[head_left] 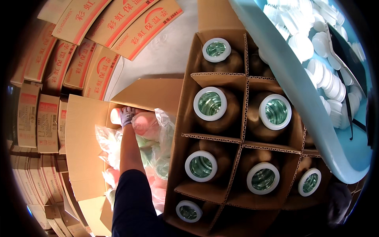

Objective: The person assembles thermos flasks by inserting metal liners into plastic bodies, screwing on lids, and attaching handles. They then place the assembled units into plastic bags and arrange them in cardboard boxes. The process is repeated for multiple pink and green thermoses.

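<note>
My left hand (pixel 127 115), in a greyish-purple glove, reaches deep into an open cardboard box (pixel 85 130) at the lower left. Its fingers close on a pale pink and white rounded part (pixel 115 116) at the box's far corner. A clear plastic bag (pixel 164 130) lines the box and holds several pink and pale green parts (pixel 145 125). My dark sleeve (pixel 130 201) comes in from the lower edge. My right hand is not in view.
Right of the box stands a divided carton (pixel 185 118) with brown flasks (pixel 210 103), each showing a white rim and a greenish glass inside. A light blue surface (pixel 300 91) at the upper right carries several white caps (pixel 327 79). Flat printed cartons (pixel 47 118) are stacked on the left.
</note>
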Action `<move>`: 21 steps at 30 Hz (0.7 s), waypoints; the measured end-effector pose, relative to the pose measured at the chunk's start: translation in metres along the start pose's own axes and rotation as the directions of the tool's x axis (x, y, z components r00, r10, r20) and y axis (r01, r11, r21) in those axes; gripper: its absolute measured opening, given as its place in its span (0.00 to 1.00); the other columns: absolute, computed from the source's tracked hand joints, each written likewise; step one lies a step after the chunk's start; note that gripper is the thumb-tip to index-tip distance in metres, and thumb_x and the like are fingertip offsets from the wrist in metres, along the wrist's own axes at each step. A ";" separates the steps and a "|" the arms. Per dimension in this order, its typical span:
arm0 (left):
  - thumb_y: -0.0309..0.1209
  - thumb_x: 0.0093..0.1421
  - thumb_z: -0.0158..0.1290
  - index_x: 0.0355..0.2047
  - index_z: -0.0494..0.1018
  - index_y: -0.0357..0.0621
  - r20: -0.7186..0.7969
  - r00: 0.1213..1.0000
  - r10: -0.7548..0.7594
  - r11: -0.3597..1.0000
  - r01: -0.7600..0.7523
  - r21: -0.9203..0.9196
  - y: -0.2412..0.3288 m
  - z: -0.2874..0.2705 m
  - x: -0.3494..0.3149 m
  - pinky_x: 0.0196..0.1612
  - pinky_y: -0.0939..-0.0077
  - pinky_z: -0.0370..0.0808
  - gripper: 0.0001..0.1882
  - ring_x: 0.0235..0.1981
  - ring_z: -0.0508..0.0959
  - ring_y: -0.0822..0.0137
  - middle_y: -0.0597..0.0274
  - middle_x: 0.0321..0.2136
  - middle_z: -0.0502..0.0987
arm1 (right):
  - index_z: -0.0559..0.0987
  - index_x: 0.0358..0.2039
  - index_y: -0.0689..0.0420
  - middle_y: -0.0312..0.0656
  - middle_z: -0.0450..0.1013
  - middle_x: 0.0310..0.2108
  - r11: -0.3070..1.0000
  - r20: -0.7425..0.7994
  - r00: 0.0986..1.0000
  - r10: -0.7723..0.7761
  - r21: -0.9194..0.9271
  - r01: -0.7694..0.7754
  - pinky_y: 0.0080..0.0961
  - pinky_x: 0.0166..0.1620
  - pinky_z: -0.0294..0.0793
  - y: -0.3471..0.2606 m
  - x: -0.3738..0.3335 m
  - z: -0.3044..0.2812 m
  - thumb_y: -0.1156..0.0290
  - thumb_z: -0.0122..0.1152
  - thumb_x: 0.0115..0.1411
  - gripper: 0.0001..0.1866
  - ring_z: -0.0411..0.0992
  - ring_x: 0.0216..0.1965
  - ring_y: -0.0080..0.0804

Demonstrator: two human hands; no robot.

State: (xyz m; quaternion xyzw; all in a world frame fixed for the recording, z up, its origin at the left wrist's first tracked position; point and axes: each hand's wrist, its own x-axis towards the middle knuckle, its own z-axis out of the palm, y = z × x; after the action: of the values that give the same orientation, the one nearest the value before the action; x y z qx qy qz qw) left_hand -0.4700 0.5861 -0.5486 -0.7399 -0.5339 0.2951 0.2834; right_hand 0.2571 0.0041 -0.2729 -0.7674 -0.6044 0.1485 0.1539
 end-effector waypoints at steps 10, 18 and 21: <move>0.39 0.65 0.40 0.52 0.76 0.58 -0.196 0.976 0.097 0.963 -0.042 0.266 -0.005 -0.079 -0.076 0.72 0.40 0.35 0.20 0.67 0.59 0.49 0.50 0.59 0.69 | 0.77 0.42 0.66 0.55 0.74 0.38 0.966 0.062 0.985 -0.162 0.216 0.145 0.38 0.43 0.72 -0.014 0.004 -0.027 0.59 0.57 0.64 0.19 0.74 0.38 0.49; 0.34 0.60 0.49 0.48 0.75 0.56 -0.039 0.996 -0.084 0.982 0.090 0.165 -0.099 -0.414 -0.233 0.66 0.48 0.57 0.15 0.52 0.74 0.54 0.53 0.46 0.75 | 0.78 0.43 0.62 0.54 0.76 0.39 0.791 -0.051 0.901 -0.431 0.458 0.405 0.35 0.42 0.76 -0.076 -0.061 -0.071 0.63 0.58 0.60 0.17 0.76 0.38 0.45; 0.33 0.57 0.52 0.44 0.75 0.48 -0.227 0.974 -0.006 0.993 -0.022 -0.119 -0.115 -0.515 -0.344 0.58 0.55 0.66 0.14 0.48 0.76 0.56 0.53 0.41 0.76 | 0.79 0.44 0.65 0.52 0.75 0.45 0.610 -0.092 0.738 -0.669 0.498 0.616 0.37 0.42 0.75 -0.086 -0.077 -0.068 0.72 0.68 0.42 0.25 0.76 0.38 0.48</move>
State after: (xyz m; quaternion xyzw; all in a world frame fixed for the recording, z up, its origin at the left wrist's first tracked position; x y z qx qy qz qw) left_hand -0.2490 0.2336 -0.0750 -0.7868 -0.5118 0.1770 0.2961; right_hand 0.1915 -0.0557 -0.1721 -0.4236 -0.7862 0.2731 0.3577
